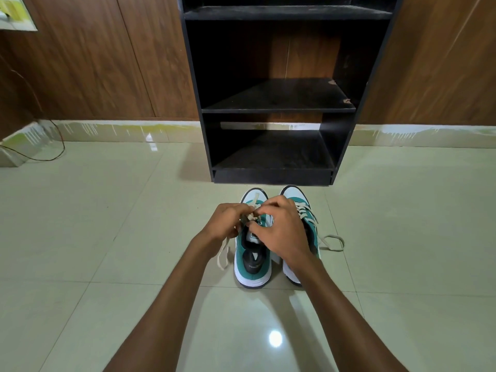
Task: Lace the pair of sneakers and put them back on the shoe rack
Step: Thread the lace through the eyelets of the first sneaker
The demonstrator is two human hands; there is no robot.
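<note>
Two green-and-white sneakers stand side by side on the tiled floor, toes toward the black shoe rack (273,110). Over the tongue of the left sneaker (252,267), my left hand (228,224) and my right hand (281,229) both pinch its beige lace (251,214). A loose end of that lace hangs to the floor on the left (222,255). The right sneaker (302,204) is partly hidden under my right hand; its lace is threaded through the eyelets and one end loops on the floor (332,241).
The rack has three open shelves with nothing on them, directly behind the sneakers. Wood-panelled walls stand on both sides. A thin cable (57,140) trails over the floor at the far left. Glossy tiles spread all around.
</note>
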